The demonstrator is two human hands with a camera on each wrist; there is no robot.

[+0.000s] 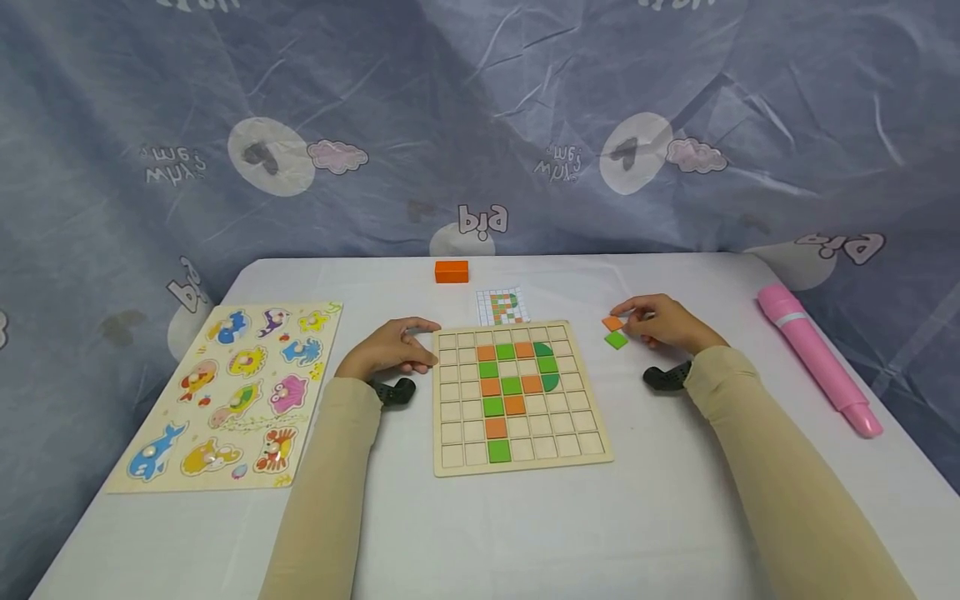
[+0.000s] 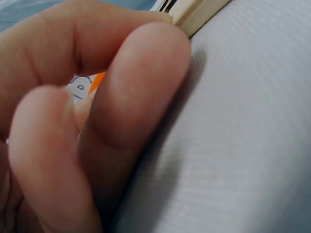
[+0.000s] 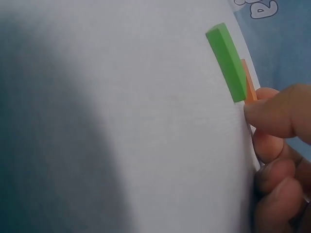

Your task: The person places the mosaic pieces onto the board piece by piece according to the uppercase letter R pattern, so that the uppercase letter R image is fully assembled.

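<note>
A square wooden grid board (image 1: 525,469) lies mid-table, with orange, green and curved dark-green pieces laid in a P shape. At its left edge my left hand (image 1: 393,347) rests with index finger and thumb touching the frame; the left wrist view shows bent fingers beside the board's edge (image 2: 201,17). Right of the board, my right hand (image 1: 660,323) pinches an orange square tile (image 1: 612,322) between thumb and index finger. A green square tile (image 1: 617,340) lies just in front of it. In the right wrist view, that green tile partly hides the orange one (image 3: 249,85).
Behind the board lies a pattern card (image 1: 502,307) with a P, and an orange block (image 1: 452,272) beyond it. A sea-animal peg puzzle (image 1: 225,392) covers the table's left side. Far right lies a pink cylindrical tube (image 1: 817,358). A patterned cloth hangs behind.
</note>
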